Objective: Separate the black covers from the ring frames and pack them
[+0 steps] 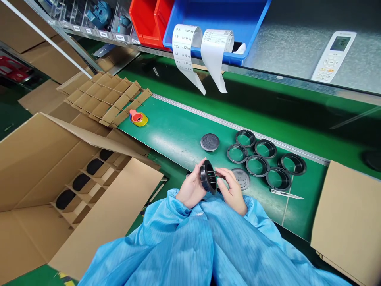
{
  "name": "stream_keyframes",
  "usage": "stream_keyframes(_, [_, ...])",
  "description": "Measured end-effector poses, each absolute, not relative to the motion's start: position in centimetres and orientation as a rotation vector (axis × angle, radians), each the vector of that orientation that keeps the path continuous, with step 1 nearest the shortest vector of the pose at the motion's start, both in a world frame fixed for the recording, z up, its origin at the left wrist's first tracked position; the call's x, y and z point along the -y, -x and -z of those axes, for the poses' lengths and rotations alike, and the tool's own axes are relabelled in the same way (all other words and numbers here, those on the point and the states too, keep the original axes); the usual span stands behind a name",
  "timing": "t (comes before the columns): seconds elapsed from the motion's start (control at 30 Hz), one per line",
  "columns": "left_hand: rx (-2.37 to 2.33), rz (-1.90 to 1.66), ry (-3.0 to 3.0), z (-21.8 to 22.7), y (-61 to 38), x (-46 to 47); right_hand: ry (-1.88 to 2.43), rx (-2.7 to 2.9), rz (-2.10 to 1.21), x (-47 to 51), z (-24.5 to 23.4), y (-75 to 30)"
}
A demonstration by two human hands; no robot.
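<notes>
My left hand [192,187] is wrapped round a round black air vent [207,177], tipped on edge with its open back to the right. Thin bars show inside it. My right hand [232,190] is at that open side, its bent fingers touching the bars. Partly behind the right hand lies a dark grey round vent disc [241,178]. Another slatted disc [210,142] rests farther back on the bench. To the right sit several black flanged rings [257,165], hollow, with the green surface showing through. A slim silver utility knife [286,194] lies in front of them.
An open carton [98,226] with dividers and black round pieces stands at left. Beyond it are a cardboard divider grid [104,97] and tape rolls [138,118]. A shelf overhead holds a blue bin [217,16], label rolls [216,51] and a remote [333,57]. Cardboard [348,222] borders the right.
</notes>
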State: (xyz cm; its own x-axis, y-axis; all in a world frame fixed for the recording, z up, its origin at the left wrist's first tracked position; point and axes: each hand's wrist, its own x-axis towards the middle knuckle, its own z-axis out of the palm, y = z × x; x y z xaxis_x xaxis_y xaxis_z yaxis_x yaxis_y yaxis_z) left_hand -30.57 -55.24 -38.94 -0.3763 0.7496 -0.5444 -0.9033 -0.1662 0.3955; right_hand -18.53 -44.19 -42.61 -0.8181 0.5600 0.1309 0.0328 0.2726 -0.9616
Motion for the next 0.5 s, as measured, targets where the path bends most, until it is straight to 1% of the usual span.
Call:
stream_keyframes(0.1, [-1.003,-1.744,0.194,39.34,30.32,55.45,0.599,1.978,-1.762,44.16,43.14,18.48])
stream_keyframes(0.27, [-1.263,-1.718,0.115,39.17,29.83,55.56,0.428,1.845,-2.127,44.41,43.36,18.28])
stream_keyframes(0.37, [-1.328,-1.704,0.088,38.63,29.67,55.67,0.439,1.800,-2.192,44.57,43.39,18.36])
stream_keyframes(0.5, [-1.428,-1.714,0.057,38.62,29.89,55.95,0.573,1.624,-2.242,44.44,43.34,18.53])
